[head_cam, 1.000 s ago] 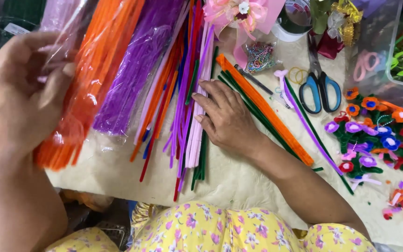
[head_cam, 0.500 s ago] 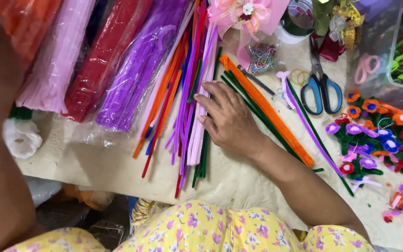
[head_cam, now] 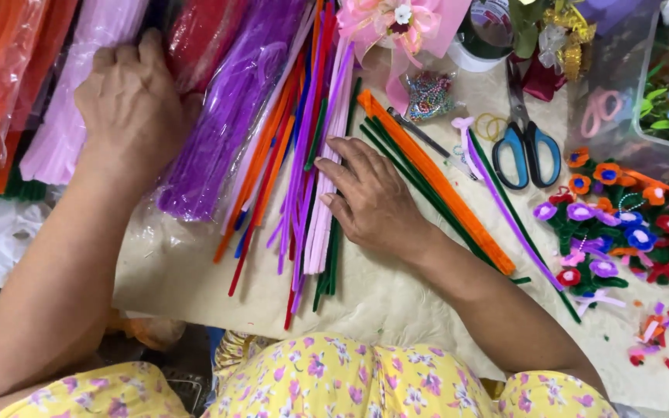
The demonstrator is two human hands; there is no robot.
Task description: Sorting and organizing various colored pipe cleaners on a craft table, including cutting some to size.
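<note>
A home craft corner, a place for making decorations by hand. The desk [head_cam: 396, 310] is crowded with loose pipe cleaners [head_cam: 303, 178] in many colours and bagged bundles [head_cam: 218, 131] of them far left. Scissors [head_cam: 526, 147] lie far right, beside small finished flowers [head_cam: 621, 232]. A pink bow [head_cam: 396, 19] and a clear box [head_cam: 644, 85] of blooms sit at the far edge.

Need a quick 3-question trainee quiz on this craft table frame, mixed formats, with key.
1. True or false: the right hand rests on the loose pipe cleaners.
2. The left hand lies on: A) scissors B) bagged pipe cleaner bundles C) flowers.
3. What colour are the handles of the scissors?

Key: 1 true; 2 B; 3 blue.
</note>
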